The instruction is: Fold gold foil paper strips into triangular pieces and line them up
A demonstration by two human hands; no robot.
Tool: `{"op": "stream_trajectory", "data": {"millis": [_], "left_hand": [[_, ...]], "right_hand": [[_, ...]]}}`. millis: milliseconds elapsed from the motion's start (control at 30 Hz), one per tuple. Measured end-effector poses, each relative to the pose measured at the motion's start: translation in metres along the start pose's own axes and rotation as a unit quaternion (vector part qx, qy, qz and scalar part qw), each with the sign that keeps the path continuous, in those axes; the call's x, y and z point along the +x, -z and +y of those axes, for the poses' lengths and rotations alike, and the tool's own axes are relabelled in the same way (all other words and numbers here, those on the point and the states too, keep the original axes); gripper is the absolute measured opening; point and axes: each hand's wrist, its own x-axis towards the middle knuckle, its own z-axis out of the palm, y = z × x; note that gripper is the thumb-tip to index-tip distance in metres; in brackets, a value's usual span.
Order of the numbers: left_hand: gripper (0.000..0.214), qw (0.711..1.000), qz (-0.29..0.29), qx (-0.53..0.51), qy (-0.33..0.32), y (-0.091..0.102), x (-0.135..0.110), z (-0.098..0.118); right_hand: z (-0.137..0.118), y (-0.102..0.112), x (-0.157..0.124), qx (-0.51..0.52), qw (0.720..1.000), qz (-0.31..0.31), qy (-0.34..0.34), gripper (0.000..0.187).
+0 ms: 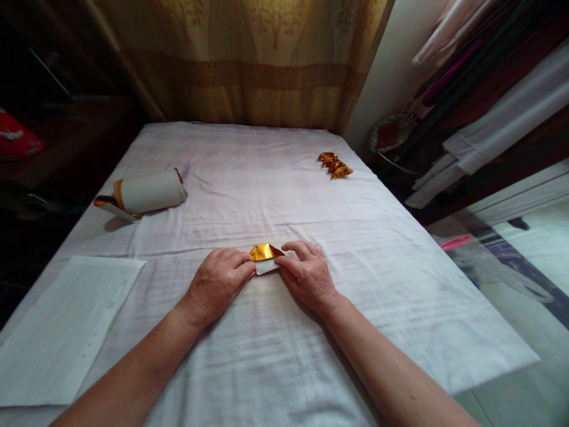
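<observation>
Between my hands, a small folded piece of gold foil paper (pixel 265 252) lies on the white cloth, its shiny gold side upward at the back and its white side showing at the front. My left hand (pixel 221 274) pinches its left end, thumb and fingers close together. At the right end, my right hand (pixel 306 270) grips the paper with thumb and forefinger, the other fingers curled beside it. Farther back on the right sit several folded gold foil pieces (pixel 335 165), touching one another in a row.
A loose roll of white-backed gold paper (pixel 151 191) lies at the left. Nearer to me is a lined paper pad (pixel 71 320). The cloth-covered table (pixel 249 178) ends at a patterned curtain (pixel 267 71); clothes (pixel 502 130) hang beyond its right edge.
</observation>
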Motion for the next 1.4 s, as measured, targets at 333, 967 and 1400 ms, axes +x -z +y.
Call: {"op": "stream_trajectory", "data": {"millis": [333,967,1400], "left_hand": [[0.026,0.998,-0.002,-0.004,0.068,0.002,0.000,0.015],[0.032,0.990,0.002,0.073,0.119,-0.005,0.009,0.030],[0.039,0.986,-0.009,0.084,0.146,-0.007,0.012,0.037]], "right_hand": [[0.001,0.000,-0.003,0.121,0.990,-0.041,0.064,0.011],[0.005,-0.004,-0.003,0.138,0.990,0.001,0.004,0.009],[-0.001,-0.006,-0.002,0.123,0.992,0.006,-0.013,0.004]]}}
